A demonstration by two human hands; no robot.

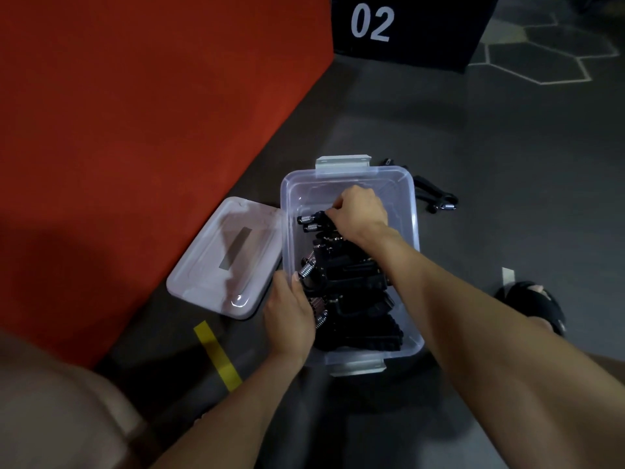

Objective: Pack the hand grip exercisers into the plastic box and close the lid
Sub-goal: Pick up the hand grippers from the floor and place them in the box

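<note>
Hard to read from my end: the exercisers (351, 292) in the box (348, 179) are all black and piled tight, so I can't count them or tell where one stops and the next starts. Only the shiny coil springs on the left side stand out. The right forearm crosses over the pile and hides part of it. Fingertips of the right hand (360, 211) are tucked under the knuckles, so I see curled fingers closed on the top exerciser (316, 220) at the far end of the pile, but not the exact pinch pts. Left hand (289, 311) sits at the box's left wall near the front corner, thumb inside the rim, fingers wrapped outside; it grips the wall. Whether it also touches a spring just beside the thumb, can't tell.

Box is clear plastic, rectangular w/ rounded corners, grey clip latches at far and near ends, standing on the floor (473, 147). Far end inside is bare; the pile fills the middle and near part.

Lid (225, 257) is off, lying flat on the floor left of the box, touching or nearly touching its wall; translucent, w/ a grey strip in the centre.

More exercisers (436, 194) lie on the floor just right of the box's far corner, partly cut off by the box wall, black handles w/ one silver spring showing.

Floor is dark grey, matte. A red mat (135, 130) edges it at left, a yellow tape strip (218, 355) near the lid.
</note>
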